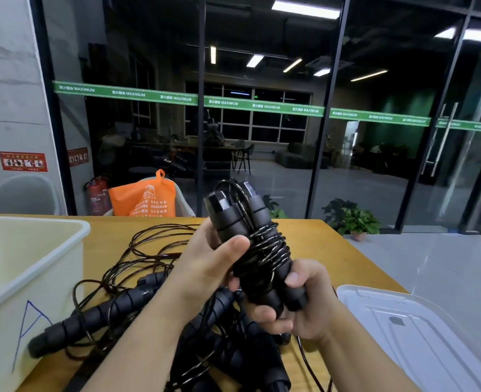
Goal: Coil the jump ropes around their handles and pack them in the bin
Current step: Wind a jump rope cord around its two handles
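Observation:
Both hands hold up one black jump rope above the table, its two handles side by side with the cord wound round their middle. My left hand grips the upper part of the handles, thumb across the front. My right hand grips their lower ends from below. A tangled pile of other black jump ropes lies on the wooden table under my forearms, several handles and loose cords showing. The cream bin, marked with a blue letter A, stands at the left.
A clear plastic lid lies at the table's right edge. Behind the table are an orange bag on a chair, a fire extinguisher, a potted plant and a glass wall.

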Demonstrator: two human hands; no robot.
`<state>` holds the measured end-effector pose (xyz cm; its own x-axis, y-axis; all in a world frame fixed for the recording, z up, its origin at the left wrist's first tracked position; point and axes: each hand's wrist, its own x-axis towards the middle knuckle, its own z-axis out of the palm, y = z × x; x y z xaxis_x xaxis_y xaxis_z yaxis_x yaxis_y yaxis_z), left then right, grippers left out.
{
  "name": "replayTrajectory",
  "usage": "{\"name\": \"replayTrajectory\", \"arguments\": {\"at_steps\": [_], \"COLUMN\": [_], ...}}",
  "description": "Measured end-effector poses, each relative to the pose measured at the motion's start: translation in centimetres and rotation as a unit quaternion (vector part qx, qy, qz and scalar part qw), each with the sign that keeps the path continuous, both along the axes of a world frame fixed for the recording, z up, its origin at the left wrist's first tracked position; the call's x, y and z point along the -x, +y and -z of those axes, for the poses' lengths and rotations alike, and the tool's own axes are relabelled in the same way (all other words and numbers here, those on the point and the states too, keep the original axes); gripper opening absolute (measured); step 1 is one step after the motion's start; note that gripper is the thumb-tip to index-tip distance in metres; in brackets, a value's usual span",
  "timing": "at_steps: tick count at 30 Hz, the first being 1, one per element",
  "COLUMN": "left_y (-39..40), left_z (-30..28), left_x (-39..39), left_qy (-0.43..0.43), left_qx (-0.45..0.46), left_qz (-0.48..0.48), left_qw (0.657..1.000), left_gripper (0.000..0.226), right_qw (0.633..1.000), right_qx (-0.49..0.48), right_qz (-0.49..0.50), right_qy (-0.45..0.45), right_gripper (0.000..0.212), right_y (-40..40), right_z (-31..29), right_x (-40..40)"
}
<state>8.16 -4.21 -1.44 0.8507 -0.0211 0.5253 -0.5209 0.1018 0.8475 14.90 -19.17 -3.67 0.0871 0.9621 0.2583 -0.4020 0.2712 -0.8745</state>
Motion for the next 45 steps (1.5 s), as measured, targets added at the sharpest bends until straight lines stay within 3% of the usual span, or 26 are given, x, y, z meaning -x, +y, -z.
{"name": "replayTrajectory", "arguments": {"at_steps": [4,7,10,11,13,14,17,21,23,30,34,37,39,42,45], "left_y": [0.4,0.0,-0.3,-0.4,-0.4,-0.5,-0.7,-1.6,-1.8,-0.1,0.7,1.9,2.4,2.7,3.5], "left_z": [0.0,-0.4,-0.8,-0.9,-0.7,-0.6,0.0,0.3,0.3,-0.8,-0.6,0.2,0.8,1.2,1.0], "left_x": [0.0,0.0,0.0,0.0,-0.3,-0.4,-0.8,-0.9,-0.8,-0.3,-0.7,-1.2,-1.4,-1.6,-1.5], "left_qy": [0.073,0.104,0.081,0.066,0.039,0.035,0.038,0.052,0.04,0.039,0.068,0.017,-0.032,-0.076,-0.132], "left_qx": [0.009,0.03,0.007,-0.018,-0.064,-0.07,-0.064,-0.056,-0.083,-0.199,-0.306,-0.369,-0.382,-0.376,-0.389], "left_qz": [-0.005,-0.069,-0.131,-0.165,-0.229,-0.256,-0.316,-0.321,-0.31,-0.269,-0.301,-0.332,-0.327,-0.314,-0.341], "left_qw": [0.997,0.992,0.988,0.984,0.97,0.964,0.946,0.944,0.946,0.942,0.901,0.868,0.864,0.869,0.846], "left_gripper": [0.033,0.029,0.016,0.014,0.014,0.015,0.019,0.017,0.009,0.006,0.025,0.038,0.046,0.051,0.05], "right_qw": [0.999,0.989,0.96,0.937,0.852,0.81,0.737,0.603,0.581,0.671,0.706,0.743,0.766,0.845,0.93], "right_qx": [0.013,0.046,0.084,0.099,0.143,0.153,0.164,0.208,0.194,0.187,0.207,0.185,0.165,0.132,0.084], "right_qz": [0.042,0.135,0.266,0.333,0.462,0.491,0.474,0.511,0.549,0.533,0.527,0.558,0.567,0.501,0.357], "right_qy": [0.018,0.032,0.0,-0.045,-0.198,-0.282,-0.453,-0.576,-0.569,-0.48,-0.426,-0.32,-0.254,-0.133,-0.007], "right_gripper": [0.053,0.059,0.073,0.073,0.068,0.07,0.088,0.109,0.111,0.098,0.092,0.09,0.085,0.065,0.068], "right_y": [0.0,-0.1,0.1,0.3,0.5,0.5,0.7,1.6,1.8,0.4,0.9,0.6,-0.2,-0.8,-0.9], "right_z": [0.4,0.2,-0.2,-0.2,-0.4,-0.6,-0.8,0.3,0.6,-0.8,-0.4,-0.7,-1.0,-1.1,-0.8], "right_x": [-0.2,0.0,0.3,0.3,0.7,1.0,1.7,2.0,2.1,2.0,1.7,0.7,-0.1,-0.5,-0.6]}}
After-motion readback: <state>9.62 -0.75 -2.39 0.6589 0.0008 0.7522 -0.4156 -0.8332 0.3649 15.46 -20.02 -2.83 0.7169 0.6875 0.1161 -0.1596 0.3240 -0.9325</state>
